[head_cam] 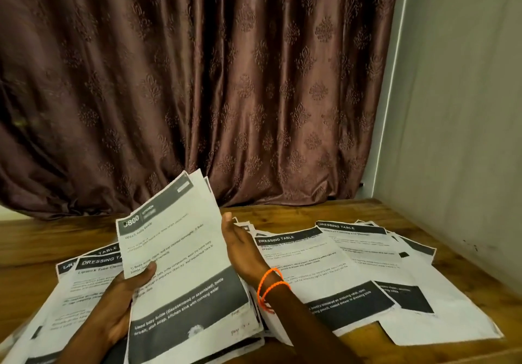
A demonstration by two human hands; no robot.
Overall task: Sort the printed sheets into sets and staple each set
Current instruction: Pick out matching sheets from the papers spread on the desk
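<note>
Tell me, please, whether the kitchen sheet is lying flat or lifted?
Lifted: the left hand holds the kitchen sheet tilted above the table's sheets.

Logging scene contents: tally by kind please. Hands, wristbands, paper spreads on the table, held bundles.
Hands: 2, left and right
Orange wristbands: 2
Held bundle of sheets: 1
Paper spreads on the table: 2, left spread and right spread
Total: 7

Wooden tabletop (353,208) w/ printed sheets lying straight on it: one overlapping pile (353,273) on the right, headed "DRESSING TABLE", another pile (76,293) on the left, same heading.
</note>
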